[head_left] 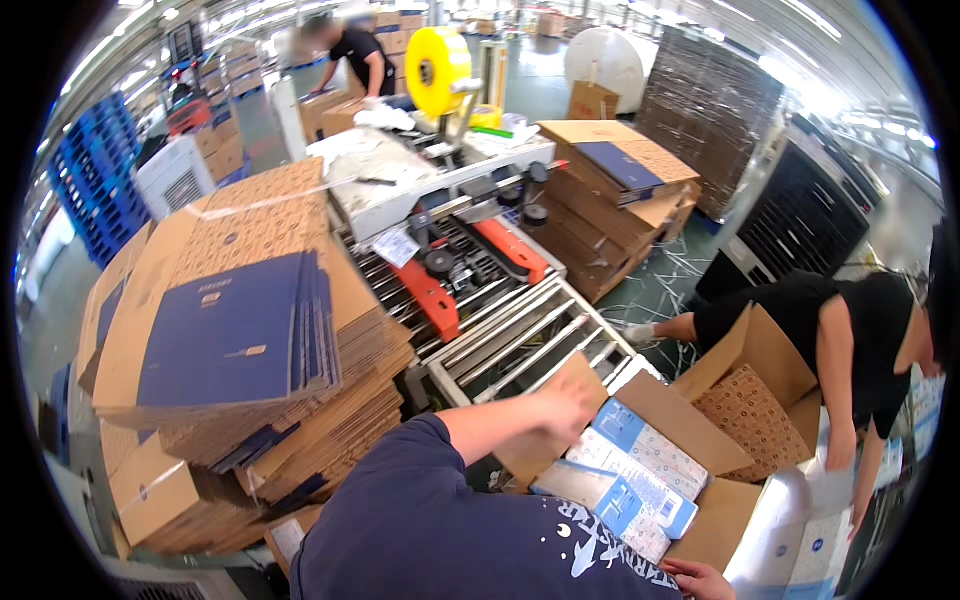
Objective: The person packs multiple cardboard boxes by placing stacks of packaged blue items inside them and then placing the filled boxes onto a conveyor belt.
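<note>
An open brown carton point(715, 515) stands in front of me, packed with several white-and-blue boxes point(640, 470). My left hand point(568, 402) is over its left flap point(540, 430); motion smears the fingers, and whether they grip the flap is unclear. My right hand point(700, 578) is low by the carton's near edge, its fingers loosely extended, with nothing visible in them. Part of that hand is cut off by the lower rim. Beyond the carton lies a roller conveyor point(530, 345) leading to a carton sealing machine point(450, 230) with a yellow tape roll point(437, 72).
Flattened blue-and-brown cartons point(230, 320) are stacked high at my left. To the right, a co-worker point(850, 340) bends beside another open carton point(755, 400) and white boxes point(800, 540). A second person point(360, 60) works farther back. Blue pallets point(95, 180) stand far left.
</note>
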Demonstrator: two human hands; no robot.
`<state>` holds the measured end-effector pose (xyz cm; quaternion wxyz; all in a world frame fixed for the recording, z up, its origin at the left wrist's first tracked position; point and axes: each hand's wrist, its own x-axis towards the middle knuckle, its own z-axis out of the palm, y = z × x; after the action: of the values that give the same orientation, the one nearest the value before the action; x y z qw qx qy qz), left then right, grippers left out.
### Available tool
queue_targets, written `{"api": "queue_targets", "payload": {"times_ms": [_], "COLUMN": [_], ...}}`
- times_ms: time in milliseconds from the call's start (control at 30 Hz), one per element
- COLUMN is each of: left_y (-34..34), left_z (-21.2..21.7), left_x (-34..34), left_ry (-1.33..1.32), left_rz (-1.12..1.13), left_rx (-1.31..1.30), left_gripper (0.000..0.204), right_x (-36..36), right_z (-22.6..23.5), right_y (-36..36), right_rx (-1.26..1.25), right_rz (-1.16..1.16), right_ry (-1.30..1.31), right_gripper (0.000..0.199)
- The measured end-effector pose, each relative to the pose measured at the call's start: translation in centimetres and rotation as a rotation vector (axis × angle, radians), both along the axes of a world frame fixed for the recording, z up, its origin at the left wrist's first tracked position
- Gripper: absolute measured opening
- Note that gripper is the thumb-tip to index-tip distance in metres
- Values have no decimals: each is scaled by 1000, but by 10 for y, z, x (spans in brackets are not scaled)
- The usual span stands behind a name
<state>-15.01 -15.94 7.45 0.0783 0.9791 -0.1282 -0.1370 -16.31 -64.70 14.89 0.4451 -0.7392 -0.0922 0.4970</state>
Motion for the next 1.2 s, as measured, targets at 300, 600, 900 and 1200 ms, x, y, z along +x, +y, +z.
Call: {"api": "queue_targets", "payload": {"times_ms": [300,600,900,1200], "left_y": [8,-42,-39,-139], "left_z": [42,14,10,12], "left_x": [12,24,-51,-56], "left_ry": [101,378,409,522], "left_rz": [56,25,502,-13], "left_rx": [-560,-415,-480,-233], "left_gripper": [46,61,81,57], "right_x": [64,34,31,137], "right_z": [-12,-93,-90,-89], "right_y": [156,173,205,46], "right_rx": [67,258,-137,32], "right_rz": [663,507,885,126], "right_ry": [-1086,-924,-1100,-815], "right_gripper": [71,69,56,41]}}
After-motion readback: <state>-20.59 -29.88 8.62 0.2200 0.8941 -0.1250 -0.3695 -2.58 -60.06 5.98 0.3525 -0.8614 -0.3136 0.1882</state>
